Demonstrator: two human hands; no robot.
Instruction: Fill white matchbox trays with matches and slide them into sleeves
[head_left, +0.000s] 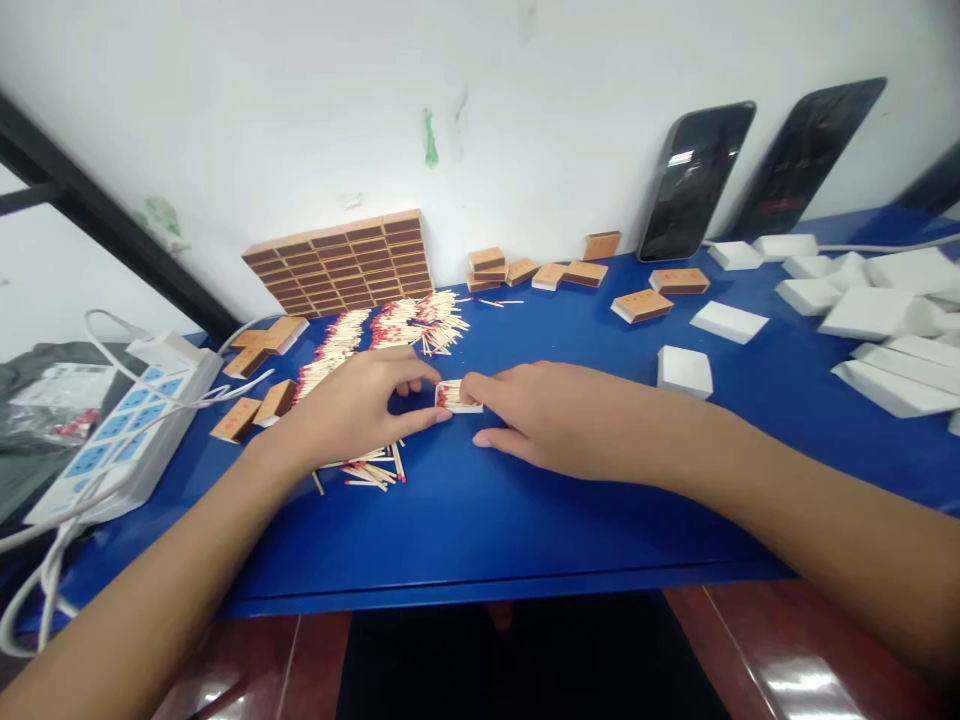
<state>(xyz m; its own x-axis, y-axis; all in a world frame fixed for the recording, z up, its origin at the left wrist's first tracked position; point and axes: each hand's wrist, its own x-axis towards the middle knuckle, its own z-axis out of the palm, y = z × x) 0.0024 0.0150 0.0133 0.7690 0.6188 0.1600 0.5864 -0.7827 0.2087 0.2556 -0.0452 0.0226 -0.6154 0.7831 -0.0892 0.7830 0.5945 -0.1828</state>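
A small white matchbox tray (456, 397) with red-tipped matches in it lies on the blue table (480, 520). My left hand (352, 405) pinches its left end with thumb and fingers. My right hand (551, 412) grips its right end, fingers curled. A few loose matches (371, 470) lie under my left wrist. A large heap of matches (390, 330) lies just beyond my hands.
A stacked block of matchboxes (345, 262) leans on the wall. Loose orange matchbox sleeves (641, 305) and white trays (684, 370) are scattered to the right. A power strip (127, 430) with cables sits at the left edge. Dark phones (694, 180) lean against the wall.
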